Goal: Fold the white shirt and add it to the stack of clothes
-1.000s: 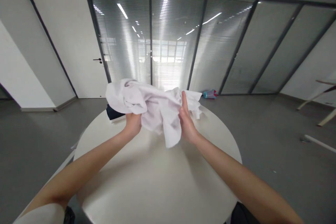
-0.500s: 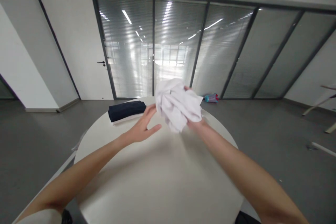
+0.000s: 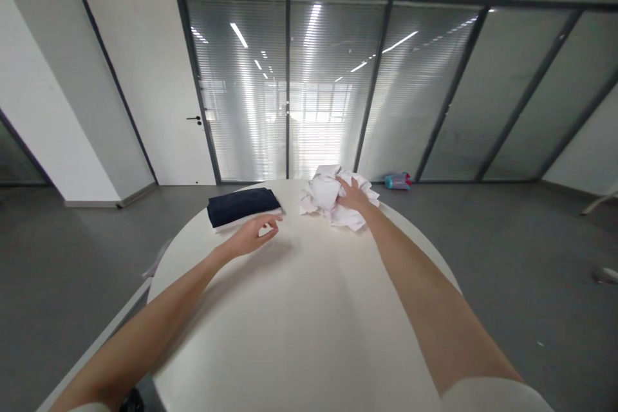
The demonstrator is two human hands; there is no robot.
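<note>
A crumpled white cloth (image 3: 322,192) lies bunched on the far part of the round white table (image 3: 299,309). On its right side rests my right hand (image 3: 354,196), fingers spread over the fabric. My left hand (image 3: 253,234) hovers above the table, just in front of a folded dark navy cloth (image 3: 241,206). Its fingers are loosely bent, with a gap showing between thumb and fingers and nothing held. Under the navy cloth, a strip of folded white fabric (image 3: 229,225) shows along the front edge.
Beyond the table runs a glass partition with blinds (image 3: 328,96), with a white door (image 3: 145,90) to its left. A blue and red object (image 3: 398,181) lies on the grey floor (image 3: 512,251) by the partition. Part of a pale furniture leg (image 3: 596,204) shows at the right edge.
The white cloth, held up in the air before, now lies on the table under my right hand. My left hand has moved away from it, left and closer to the navy cloth.
</note>
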